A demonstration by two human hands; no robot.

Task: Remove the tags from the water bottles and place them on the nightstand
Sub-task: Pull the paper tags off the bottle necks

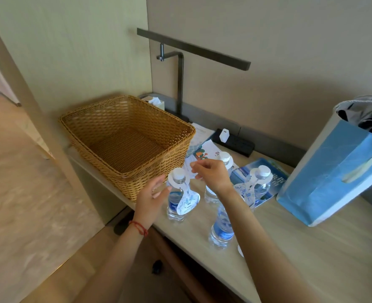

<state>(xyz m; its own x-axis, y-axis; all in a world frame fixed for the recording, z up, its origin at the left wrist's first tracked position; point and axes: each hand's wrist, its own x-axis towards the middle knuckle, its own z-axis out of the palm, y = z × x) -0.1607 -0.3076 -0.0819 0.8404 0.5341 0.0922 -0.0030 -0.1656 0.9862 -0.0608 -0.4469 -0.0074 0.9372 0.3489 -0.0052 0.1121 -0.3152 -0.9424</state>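
Observation:
Several clear water bottles with blue labels stand on the light wooden nightstand [311, 248]. The left bottle [175, 202] wears a white paper tag [189, 202] around its neck. My left hand [152, 194] is open just left of it, fingers spread and close to the bottle. My right hand [212, 174] hovers beside that bottle's cap, thumb and fingers slightly apart and holding nothing. Behind my right hand, the back bottle [224, 159] has a tag ring at its neck. The right bottle [262, 184] carries a tag [244, 192]. The front bottle [222, 229] is partly hidden by my right forearm.
An empty wicker basket [126, 138] fills the left end of the top. A blue paper bag [333, 171] with clothing stands at the right. Leaflets [204, 149], a blue booklet [274, 171], a power strip [237, 144], a tissue box [156, 101] and a lamp [180, 84] line the back.

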